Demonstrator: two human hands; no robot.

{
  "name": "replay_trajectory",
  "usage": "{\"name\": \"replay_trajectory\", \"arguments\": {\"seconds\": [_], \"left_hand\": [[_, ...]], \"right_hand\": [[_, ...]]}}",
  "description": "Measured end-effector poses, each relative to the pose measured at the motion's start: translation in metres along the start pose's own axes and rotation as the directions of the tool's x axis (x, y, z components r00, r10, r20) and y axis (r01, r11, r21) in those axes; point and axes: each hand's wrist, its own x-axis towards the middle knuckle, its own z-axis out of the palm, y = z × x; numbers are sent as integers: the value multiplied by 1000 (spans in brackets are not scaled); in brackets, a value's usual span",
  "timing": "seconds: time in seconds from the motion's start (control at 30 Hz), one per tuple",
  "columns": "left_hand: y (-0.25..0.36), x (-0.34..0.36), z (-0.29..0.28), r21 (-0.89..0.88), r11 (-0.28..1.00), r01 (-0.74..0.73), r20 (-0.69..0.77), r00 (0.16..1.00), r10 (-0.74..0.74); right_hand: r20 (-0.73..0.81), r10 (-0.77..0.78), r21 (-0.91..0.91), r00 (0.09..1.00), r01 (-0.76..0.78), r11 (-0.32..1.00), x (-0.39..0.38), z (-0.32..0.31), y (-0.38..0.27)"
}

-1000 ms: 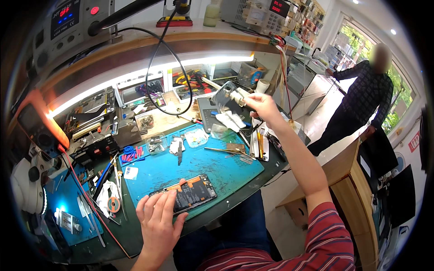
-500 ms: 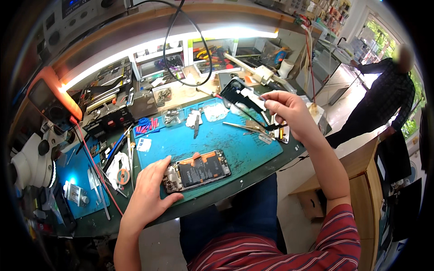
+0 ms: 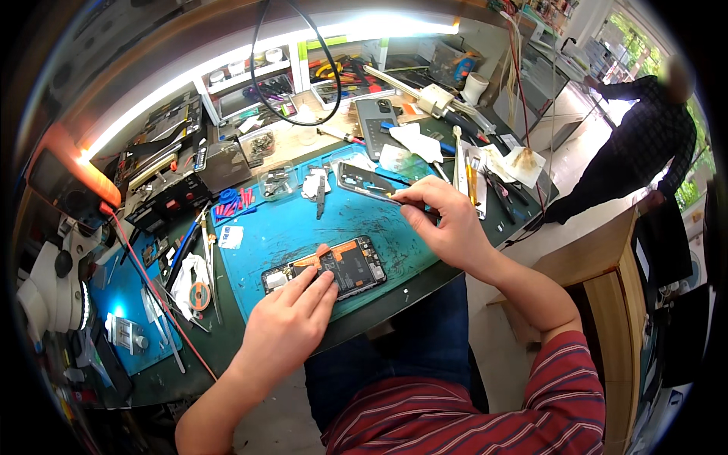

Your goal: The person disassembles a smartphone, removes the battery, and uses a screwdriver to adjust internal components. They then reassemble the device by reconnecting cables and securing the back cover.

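Observation:
An opened phone (image 3: 362,274) lies on the blue mat (image 3: 250,262), showing its black battery, orange flex strips and metal parts. My left hand (image 3: 292,315) rests over its left part with fingers stretched out, the fingertips touching the battery area. To the right, my right hand (image 3: 447,220) is closed in a pinch on the near right end of a thin dark phone cover (image 3: 365,180). That cover is tilted above the mat and has cut-outs at its left end. My right fingers hide its near end.
Behind lie a grey phone (image 3: 377,125), a small clear box of parts (image 3: 278,182) and a black cable loop (image 3: 334,98). Pliers (image 3: 502,199) and a white cup (image 3: 475,89) are at right. A multimeter (image 3: 64,182) stands left. A person (image 3: 637,144) stands far right.
My right hand has come nearer and to the left, bringing the dark cover over the mat. My left hand has moved right from the phone's edge onto the phone.

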Motion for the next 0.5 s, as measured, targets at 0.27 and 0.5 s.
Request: {"name": "replay_trajectory", "arguments": {"seconds": [0.27,0.5], "left_hand": [[28,10,2,272,962,-13,119,993,-20],[33,11,3,259,965,49,62,996,-67]], "right_hand": [[-56,69,44,996,-66,997,-2,-12,9],[-82,39,31,996,-37,999,-2,-14,11]]}}
